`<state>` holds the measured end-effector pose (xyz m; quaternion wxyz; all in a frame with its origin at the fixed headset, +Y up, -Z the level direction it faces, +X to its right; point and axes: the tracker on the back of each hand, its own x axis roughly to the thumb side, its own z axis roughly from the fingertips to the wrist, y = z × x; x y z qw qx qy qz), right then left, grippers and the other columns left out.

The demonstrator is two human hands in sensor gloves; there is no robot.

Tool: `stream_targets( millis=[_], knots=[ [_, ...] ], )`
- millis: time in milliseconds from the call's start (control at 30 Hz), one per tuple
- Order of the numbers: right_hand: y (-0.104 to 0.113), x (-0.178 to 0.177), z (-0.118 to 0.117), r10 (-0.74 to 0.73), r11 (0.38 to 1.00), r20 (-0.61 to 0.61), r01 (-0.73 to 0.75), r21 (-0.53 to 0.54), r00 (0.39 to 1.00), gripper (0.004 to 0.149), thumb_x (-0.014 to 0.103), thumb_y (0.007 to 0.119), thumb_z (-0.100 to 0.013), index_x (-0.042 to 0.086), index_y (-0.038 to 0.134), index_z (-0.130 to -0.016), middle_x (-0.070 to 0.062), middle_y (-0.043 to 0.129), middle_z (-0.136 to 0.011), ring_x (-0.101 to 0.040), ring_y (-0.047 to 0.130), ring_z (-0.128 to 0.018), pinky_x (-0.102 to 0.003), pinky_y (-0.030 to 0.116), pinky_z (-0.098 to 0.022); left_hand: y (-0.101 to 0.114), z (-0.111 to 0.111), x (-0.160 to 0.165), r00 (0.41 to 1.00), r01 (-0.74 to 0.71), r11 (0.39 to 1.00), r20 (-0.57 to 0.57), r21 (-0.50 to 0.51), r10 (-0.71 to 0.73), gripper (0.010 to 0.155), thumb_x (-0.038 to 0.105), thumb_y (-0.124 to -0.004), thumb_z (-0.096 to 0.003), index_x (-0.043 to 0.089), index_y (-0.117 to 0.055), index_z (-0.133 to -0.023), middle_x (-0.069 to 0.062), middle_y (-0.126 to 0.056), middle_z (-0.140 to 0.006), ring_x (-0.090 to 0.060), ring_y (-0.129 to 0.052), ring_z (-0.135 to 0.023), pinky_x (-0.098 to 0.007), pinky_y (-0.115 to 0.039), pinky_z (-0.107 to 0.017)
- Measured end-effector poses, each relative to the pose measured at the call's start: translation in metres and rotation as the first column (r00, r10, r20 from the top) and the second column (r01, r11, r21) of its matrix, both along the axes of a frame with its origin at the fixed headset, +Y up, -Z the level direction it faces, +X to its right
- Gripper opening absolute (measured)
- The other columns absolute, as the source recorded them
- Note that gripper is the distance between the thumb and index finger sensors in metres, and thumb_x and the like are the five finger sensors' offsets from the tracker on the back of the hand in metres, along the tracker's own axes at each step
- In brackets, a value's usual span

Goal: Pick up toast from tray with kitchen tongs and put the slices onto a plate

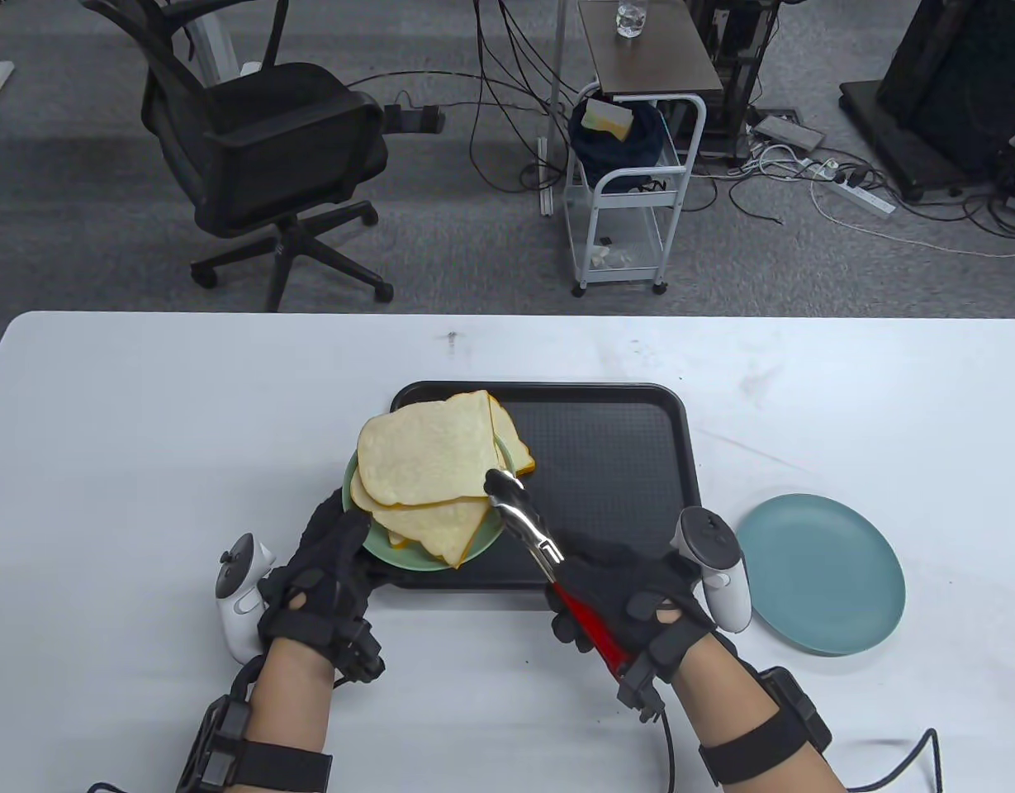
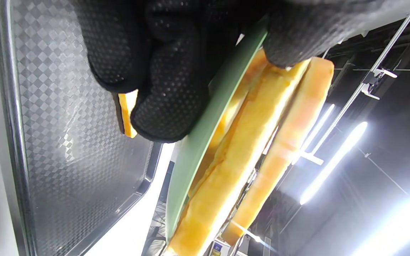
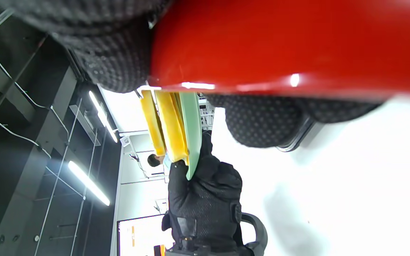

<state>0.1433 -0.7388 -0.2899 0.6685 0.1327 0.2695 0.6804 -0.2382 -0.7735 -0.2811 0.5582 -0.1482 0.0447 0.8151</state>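
Observation:
A stack of toast slices lies on a green plate, overhanging its rim. My left hand grips the plate's near-left rim and holds it over the left part of the black tray. In the left wrist view my fingers are under the green plate and my thumb presses on the toast. My right hand grips red-handled tongs. Their steel tips sit close together at the stack's right edge. The red handle fills the right wrist view.
A blue plate lies on the white table right of the tray. Beyond the table's far edge are an office chair, a white cart and floor cables.

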Motion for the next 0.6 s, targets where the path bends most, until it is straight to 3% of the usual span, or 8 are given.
stream_targets(
  millis=[167,267,433,600],
  knots=[
    [0.005,0.004,0.0,-0.001,1.0,-0.028,0.002,0.009,1.0,0.068,0.051,0.081,-0.051,0.016,0.061,-0.105,-0.023,0.089,-0.081,-0.039,0.105,-0.047,-0.048,0.092,-0.031,0.0,0.0,-0.001,1.0,-0.008,1.0,-0.015,-0.002,0.008,0.062,0.047,-0.075,-0.0532,0.038,-0.04,-0.103,-0.004,-0.078,-0.102,-0.024,-0.11,-0.059,-0.043,-0.086,-0.057],
    [0.014,0.013,-0.002,0.014,0.999,-0.049,-0.013,0.04,0.999,0.081,0.06,0.081,-0.047,0.012,0.055,-0.108,-0.026,0.083,-0.087,-0.041,0.102,-0.052,-0.05,0.089,-0.034,0.001,0.001,-0.003,1.0,0.003,1.0,-0.026,0.002,-0.003,0.062,0.047,-0.075,-0.0532,0.038,-0.04,-0.103,-0.004,-0.078,-0.103,-0.024,-0.11,-0.06,-0.043,-0.086,-0.057],
    [0.025,0.044,-0.009,-0.057,0.997,0.033,0.055,0.059,0.998,0.088,0.064,0.082,-0.045,0.011,0.052,-0.109,-0.027,0.08,-0.09,-0.042,0.1,-0.054,-0.052,0.088,-0.036,0.001,0.001,-0.007,0.999,-0.025,1.0,-0.042,0.008,0.026,0.061,0.047,-0.075,-0.0532,0.039,-0.04,-0.103,-0.001,-0.078,-0.103,-0.024,-0.11,-0.06,-0.043,-0.086,-0.058],
    [0.021,0.085,-0.02,-0.105,0.994,0.148,0.101,0.036,0.983,0.089,0.064,0.082,-0.046,0.011,0.05,-0.11,-0.028,0.078,-0.093,-0.043,0.099,-0.057,-0.052,0.087,-0.037,0.002,0.002,-0.009,0.998,-0.044,0.999,-0.051,0.012,0.044,0.061,0.048,-0.075,-0.0532,0.039,-0.04,-0.103,-0.001,-0.078,-0.103,-0.024,-0.11,-0.06,-0.043,-0.086,-0.058]
  ],
)
